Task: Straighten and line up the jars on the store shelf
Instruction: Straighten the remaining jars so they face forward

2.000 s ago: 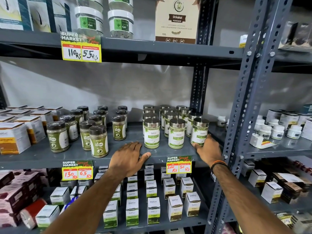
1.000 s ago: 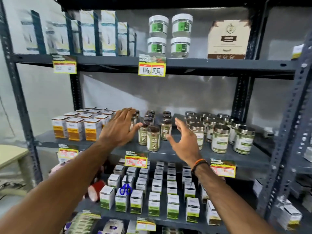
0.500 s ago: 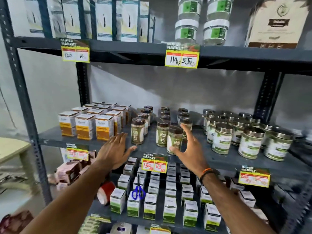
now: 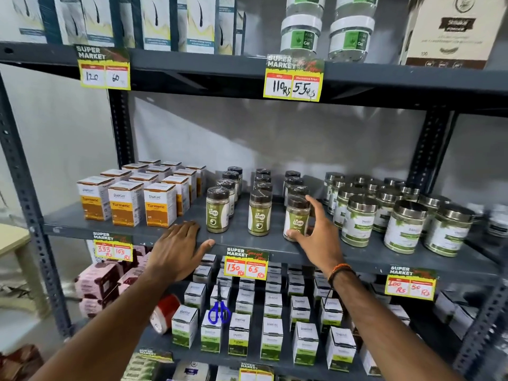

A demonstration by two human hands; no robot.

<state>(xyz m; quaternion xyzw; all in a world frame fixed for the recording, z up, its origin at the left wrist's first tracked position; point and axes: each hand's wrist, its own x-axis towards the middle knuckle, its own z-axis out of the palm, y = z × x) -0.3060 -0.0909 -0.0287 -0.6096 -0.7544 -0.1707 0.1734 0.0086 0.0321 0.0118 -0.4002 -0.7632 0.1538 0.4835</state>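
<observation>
Brown-lidded jars of green powder stand in three front-to-back rows on the grey middle shelf (image 4: 275, 250). Their front jars are the left jar (image 4: 217, 209), the middle jar (image 4: 259, 212) and the right jar (image 4: 297, 218). My right hand (image 4: 320, 233) is wrapped around the right front jar, thumb at its base and fingers along its right side. My left hand (image 4: 180, 247) lies flat, fingers spread, on the shelf's front edge just left of the left row, holding nothing. Larger steel-lidded jars (image 4: 360, 221) crowd the shelf to the right.
Orange turmeric boxes (image 4: 126, 203) fill the shelf's left part. Yellow price tags (image 4: 245, 263) hang on the shelf edges. Small white-green boxes (image 4: 272, 338) and blue scissors (image 4: 219, 312) sit on the shelf below. Gel tubs (image 4: 301, 37) and tall cartons stand above.
The view has moved in closer. My right hand went from beside the middle front jar to grip the right front jar. My left hand stays flat on the shelf edge.
</observation>
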